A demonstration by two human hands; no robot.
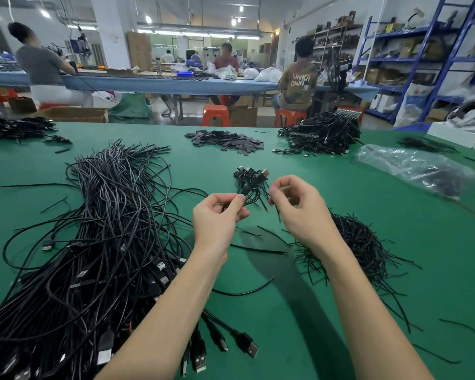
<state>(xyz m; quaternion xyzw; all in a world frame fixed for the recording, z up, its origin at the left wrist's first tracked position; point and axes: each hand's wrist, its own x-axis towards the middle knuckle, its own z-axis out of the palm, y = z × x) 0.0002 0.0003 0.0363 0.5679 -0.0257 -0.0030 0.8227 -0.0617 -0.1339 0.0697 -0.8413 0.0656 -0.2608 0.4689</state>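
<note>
My left hand [217, 218] grips a small coiled black USB cable [254, 185], held above the green table [368, 270]; its plug end points up and away. My right hand [299, 209] is beside it with thumb and fingers pinched on a thin black twist tie at the coil's right side. A large heap of loose black USB cables [107, 242] lies to the left. A pile of thin black twist ties [351, 242] lies under my right wrist.
A heap of small black flat pieces [225, 139] and a stack of bundled cables [321, 133] lie at the table's far side. A clear plastic bag [414, 165] sits at the right. People sit at a blue bench [148, 83] behind; blue shelving [428, 58] stands at the right.
</note>
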